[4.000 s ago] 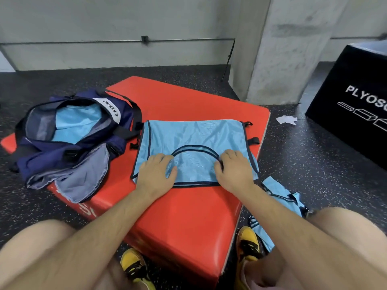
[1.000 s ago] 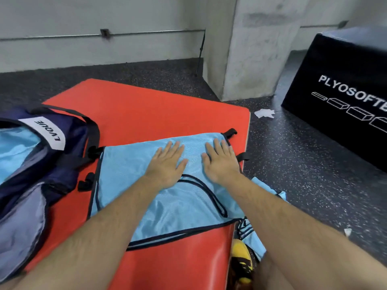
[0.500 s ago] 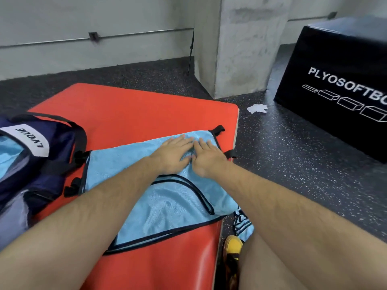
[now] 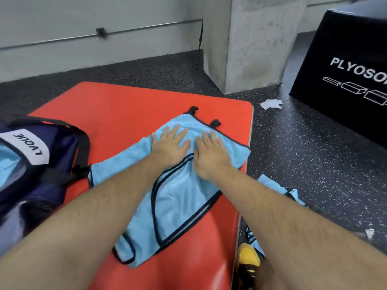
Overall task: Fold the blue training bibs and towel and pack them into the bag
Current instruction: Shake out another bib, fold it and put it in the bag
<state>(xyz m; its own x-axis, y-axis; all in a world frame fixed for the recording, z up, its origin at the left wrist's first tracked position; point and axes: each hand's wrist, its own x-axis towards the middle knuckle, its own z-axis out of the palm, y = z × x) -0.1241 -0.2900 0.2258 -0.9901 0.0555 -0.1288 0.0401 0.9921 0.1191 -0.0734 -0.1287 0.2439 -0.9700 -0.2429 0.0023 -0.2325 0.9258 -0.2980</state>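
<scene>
A light blue training bib [image 4: 180, 197] with dark trim lies on the red mat [image 4: 129, 114], turned at a slant. My left hand [image 4: 170, 146] presses flat on its far part, fingers straight. Beside it my right hand [image 4: 210, 154] also lies flat on the cloth. The navy bag [image 4: 41, 164] stands open at the left with light blue fabric [image 4: 10, 164] inside. Another blue bib [image 4: 278, 189] lies on the floor to the right of the mat.
A black plyo box [image 4: 345, 70] stands at the right and a concrete pillar [image 4: 255, 42] behind the mat. A crumpled white paper [image 4: 271, 104] lies on the speckled floor. My yellow shoe [image 4: 248, 260] is at the mat's near right corner.
The bib has been folded narrower and turned at a slant since a second ago. Both hands stay flat on its far part, now slightly apart again.
</scene>
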